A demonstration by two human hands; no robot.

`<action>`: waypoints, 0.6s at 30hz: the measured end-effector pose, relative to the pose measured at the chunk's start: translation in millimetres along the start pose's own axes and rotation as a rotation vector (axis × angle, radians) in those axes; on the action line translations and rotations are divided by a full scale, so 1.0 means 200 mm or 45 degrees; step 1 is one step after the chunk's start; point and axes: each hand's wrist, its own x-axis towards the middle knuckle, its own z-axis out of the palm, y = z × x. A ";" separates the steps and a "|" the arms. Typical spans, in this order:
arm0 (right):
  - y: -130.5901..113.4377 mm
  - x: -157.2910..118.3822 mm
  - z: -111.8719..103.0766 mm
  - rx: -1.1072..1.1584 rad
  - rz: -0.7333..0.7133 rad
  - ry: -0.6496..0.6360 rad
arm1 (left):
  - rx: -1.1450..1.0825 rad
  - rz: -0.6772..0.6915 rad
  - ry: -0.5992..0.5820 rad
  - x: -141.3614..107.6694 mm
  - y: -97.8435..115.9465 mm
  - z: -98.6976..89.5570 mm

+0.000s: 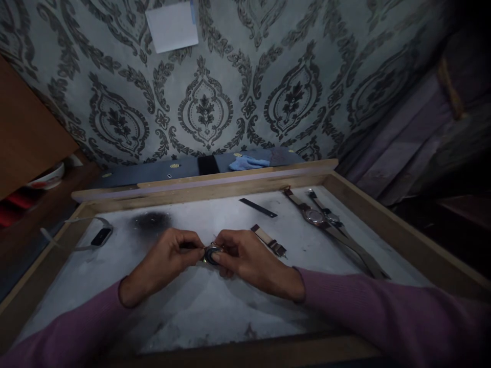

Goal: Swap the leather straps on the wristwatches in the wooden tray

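Between my two hands, above the middle of a white-bottomed wooden tray (192, 317), is a round watch (210, 254) with a dark face. My left hand (171, 258) pinches its left edge with thumb and fingertips. My right hand (241, 255) grips it from the right, its thumb over the face. Fingers cover part of the watch, and no full strap shows on it. Just right of my right hand lies a short brown and beige watch strap piece (268, 240). Behind it is a flat dark strip (258, 207).
At the tray's right lie two strapped watches (315, 216) (332, 219). A dark rectangular watch (101, 236) with a pale strap rests at the left wall. Raised wooden rims (215, 181) surround the tray. Beyond the back rim are a blue cloth (249, 162) and patterned wallpaper (207, 107).
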 end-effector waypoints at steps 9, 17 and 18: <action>-0.01 0.00 -0.01 -0.260 -0.138 0.056 | -0.032 -0.050 0.024 0.02 -0.05 0.00; -0.02 0.02 -0.09 -0.614 -0.272 0.230 | -0.071 -0.265 0.008 0.03 -0.04 0.00; -0.01 0.02 -0.09 -0.549 -0.280 0.231 | -0.081 -0.280 0.008 0.03 -0.04 -0.01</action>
